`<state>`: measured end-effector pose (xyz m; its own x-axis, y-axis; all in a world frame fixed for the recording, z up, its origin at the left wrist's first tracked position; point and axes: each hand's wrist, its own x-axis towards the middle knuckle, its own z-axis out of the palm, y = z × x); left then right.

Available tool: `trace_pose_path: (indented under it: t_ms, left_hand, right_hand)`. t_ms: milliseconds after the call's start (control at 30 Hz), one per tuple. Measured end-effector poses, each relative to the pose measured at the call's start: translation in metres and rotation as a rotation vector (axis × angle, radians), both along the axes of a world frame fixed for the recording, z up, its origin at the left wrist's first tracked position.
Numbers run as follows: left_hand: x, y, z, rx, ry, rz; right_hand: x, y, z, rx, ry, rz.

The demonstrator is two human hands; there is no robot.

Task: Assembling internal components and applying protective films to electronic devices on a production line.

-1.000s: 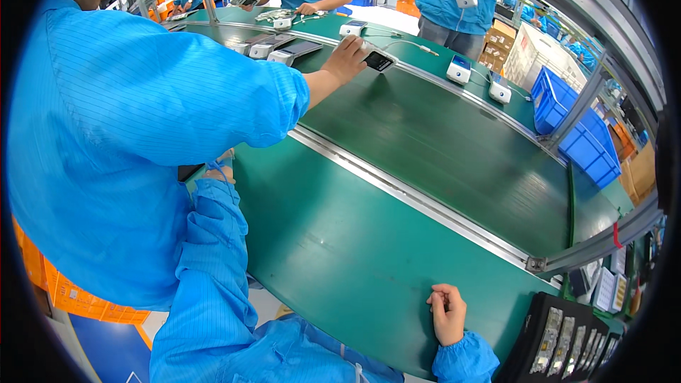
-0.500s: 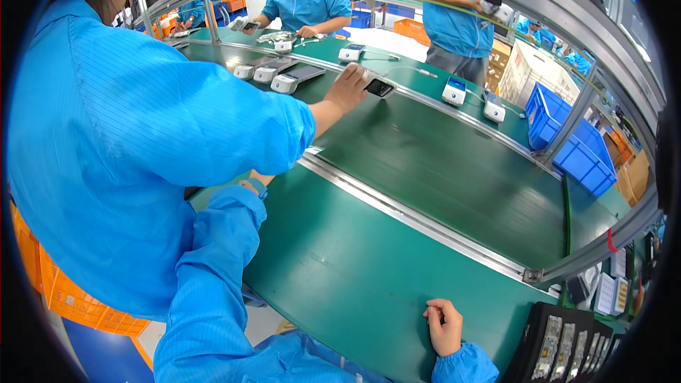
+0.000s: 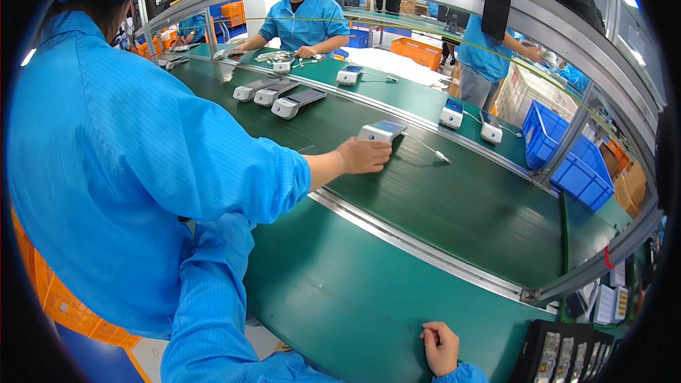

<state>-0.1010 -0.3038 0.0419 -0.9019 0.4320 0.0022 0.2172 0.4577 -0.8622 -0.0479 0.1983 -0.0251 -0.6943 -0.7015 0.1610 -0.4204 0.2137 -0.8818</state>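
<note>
We see that the co-worker's hand (image 3: 365, 155) has come from the far rail to the middle of the green conveyor belt (image 3: 454, 202), bringing a white handheld card terminal (image 3: 376, 132) with it. The terminal is now over the belt, gripped by its near end between thumb and fingers, and a white cable (image 3: 424, 146) trails from behind it toward the right. Farther left on the belt we see three grey-and-white terminals (image 3: 298, 102) side by side.

On the near side of the metal rail (image 3: 418, 237), our right hand (image 3: 441, 349) rests on the green worktop (image 3: 333, 294), its fingers curled into a loose fist. Our left hand is hidden behind the co-worker's sleeve (image 3: 206, 163), so we cannot tell how its fingers stand. Right of our right hand sits a black holder (image 3: 529, 351) with a row of parts. Beyond the belt, more terminals (image 3: 451, 115) stand on the far table, near blue crates (image 3: 578, 167).
</note>
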Motion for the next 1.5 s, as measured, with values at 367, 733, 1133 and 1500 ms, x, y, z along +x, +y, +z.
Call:
trace_pose_path:
  t_ms: [367, 733, 1133, 1500]
  left_hand:
    - [-0.006, -0.006, -0.037, 0.093, -0.098, -0.183]
    - [-0.004, 0.000, -0.034, 0.156, -0.115, -0.086]
    - [-0.003, 0.017, -0.007, 0.141, -0.034, -0.044]
    - [0.182, 0.107, -0.041, 1.323, 0.074, 0.282]
  right_hand:
    - [-0.002, -0.005, 0.020, 0.034, 0.039, 0.004]
    - [-0.001, -0.005, 0.020, 0.051, 0.026, 0.014]
    - [-0.010, -0.005, -0.002, 0.068, -0.104, 0.023]
    - [-0.040, -0.081, 0.013, -0.112, -0.562, 0.156]
